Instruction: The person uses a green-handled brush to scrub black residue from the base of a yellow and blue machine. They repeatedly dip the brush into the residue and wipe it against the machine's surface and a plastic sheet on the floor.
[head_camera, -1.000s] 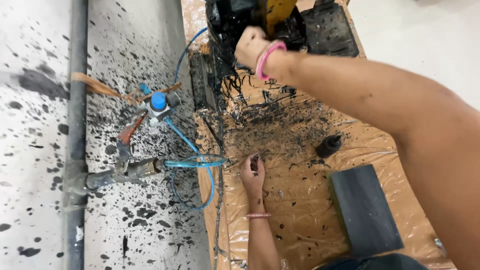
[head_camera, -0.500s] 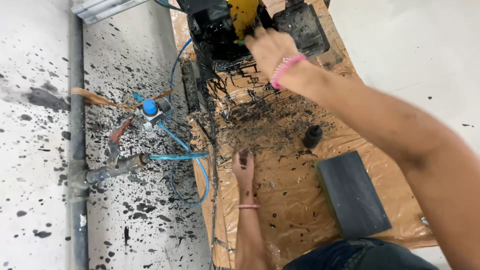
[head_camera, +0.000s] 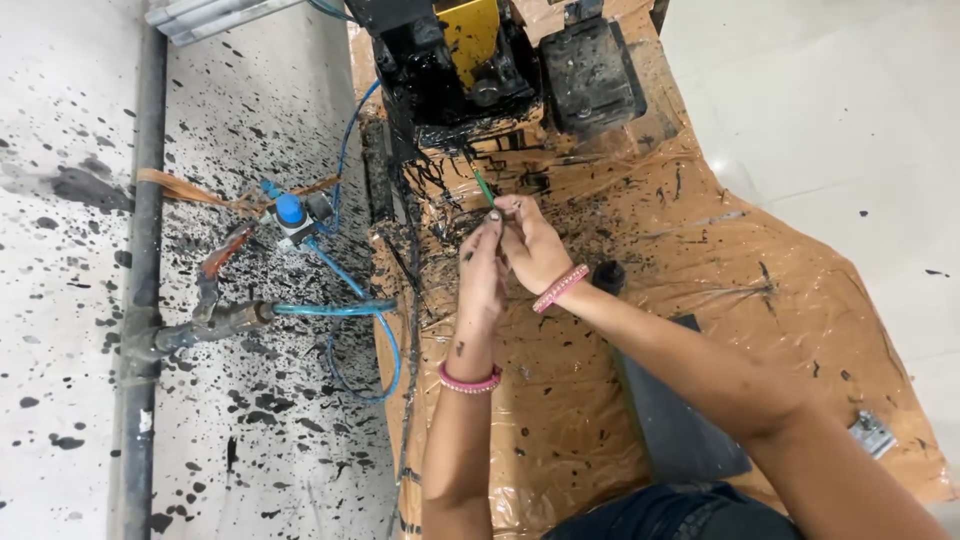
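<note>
Right hand (head_camera: 535, 245) is coming back from the black-and-yellow machine (head_camera: 470, 60) at 12 o'clock, now pinching a thin green stick (head_camera: 484, 187); left hand (head_camera: 482, 265) is rising off the plastic sheet (head_camera: 700, 250), fingertips pinching beside it: 2-handed work starting.

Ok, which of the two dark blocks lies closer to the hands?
The small round black block, just right of the right hand. The flat dark slab lies lower, partly under the right forearm.
</note>
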